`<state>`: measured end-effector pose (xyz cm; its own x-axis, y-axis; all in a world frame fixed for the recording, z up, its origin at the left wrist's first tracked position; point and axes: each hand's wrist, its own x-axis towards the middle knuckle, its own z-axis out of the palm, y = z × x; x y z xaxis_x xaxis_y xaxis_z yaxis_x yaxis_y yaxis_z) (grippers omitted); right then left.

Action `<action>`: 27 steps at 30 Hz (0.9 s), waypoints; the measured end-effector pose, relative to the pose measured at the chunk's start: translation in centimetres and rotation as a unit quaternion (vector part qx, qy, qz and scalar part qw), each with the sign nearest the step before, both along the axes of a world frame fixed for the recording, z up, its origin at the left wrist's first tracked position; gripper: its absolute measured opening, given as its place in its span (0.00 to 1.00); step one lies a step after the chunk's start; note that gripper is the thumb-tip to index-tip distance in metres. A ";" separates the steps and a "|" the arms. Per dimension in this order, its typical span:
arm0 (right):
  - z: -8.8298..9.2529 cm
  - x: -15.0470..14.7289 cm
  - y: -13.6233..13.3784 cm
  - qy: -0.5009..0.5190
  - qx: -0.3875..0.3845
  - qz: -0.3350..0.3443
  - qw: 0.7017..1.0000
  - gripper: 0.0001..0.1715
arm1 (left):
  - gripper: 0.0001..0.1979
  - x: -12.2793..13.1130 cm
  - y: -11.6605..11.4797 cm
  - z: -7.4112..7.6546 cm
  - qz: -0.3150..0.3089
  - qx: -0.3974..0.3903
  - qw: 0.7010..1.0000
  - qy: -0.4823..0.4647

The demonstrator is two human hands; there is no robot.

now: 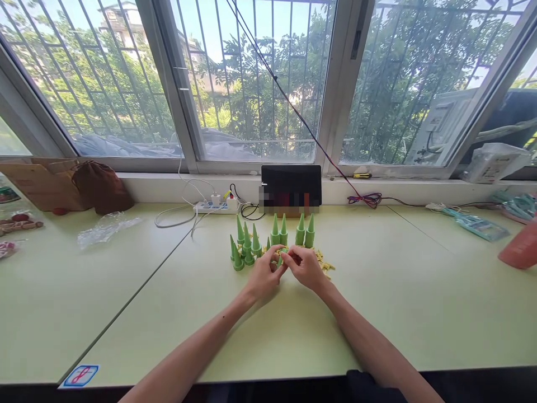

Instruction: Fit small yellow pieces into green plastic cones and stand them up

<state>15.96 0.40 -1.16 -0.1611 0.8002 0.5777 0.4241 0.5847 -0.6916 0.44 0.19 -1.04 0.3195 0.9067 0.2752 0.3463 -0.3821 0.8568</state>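
Several green cone-shaped plastic pieces [274, 230] stand upright in a cluster on the pale green table [377, 291], near its middle. Small yellow pieces [324, 262] lie scattered beside and among them. My left hand [265, 274] and my right hand [304, 267] meet just in front of the cones. Both have their fingers pinched together around a small green piece with a yellow bit [282, 255] between them. What exactly each finger grips is too small to tell.
A black box [291, 186] stands against the window ledge behind the cones. A white power strip [215, 206] with cables lies to its left. A brown pouch [102, 187], cardboard and clear plastic wrap [107, 228] lie at the left. Packets and an orange object [520, 246] lie at the right.
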 end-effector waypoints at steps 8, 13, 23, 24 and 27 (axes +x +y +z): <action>0.3 -0.1 -0.2 0.002 -0.012 0.009 1.000 0.18 | 0.23 0.2 -0.3 0.2 -0.025 -0.043 0.998 -0.039; 0.3 -0.1 -0.3 0.004 -0.012 0.009 1.000 0.20 | 0.20 0.3 -0.5 0.3 -0.034 -0.055 0.996 -0.068; 0.3 -0.1 -0.1 0.012 -0.009 0.022 1.000 0.18 | 0.22 0.2 -0.6 0.9 -0.013 -0.027 0.999 -0.038; 0.3 -0.1 -0.1 0.012 -0.010 0.024 1.000 0.18 | 0.22 0.1 -0.6 0.9 -0.012 -0.023 0.999 -0.033; 0.3 0.0 -0.2 0.012 -0.012 0.027 0.999 0.17 | 0.21 0.2 -0.7 0.9 -0.010 -0.016 1.000 -0.017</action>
<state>15.93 0.24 -0.85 -0.1906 0.8050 0.5619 0.3762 0.5886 -0.7156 0.62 -0.52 -0.15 0.3289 0.9087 0.2571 0.3083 -0.3607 0.8803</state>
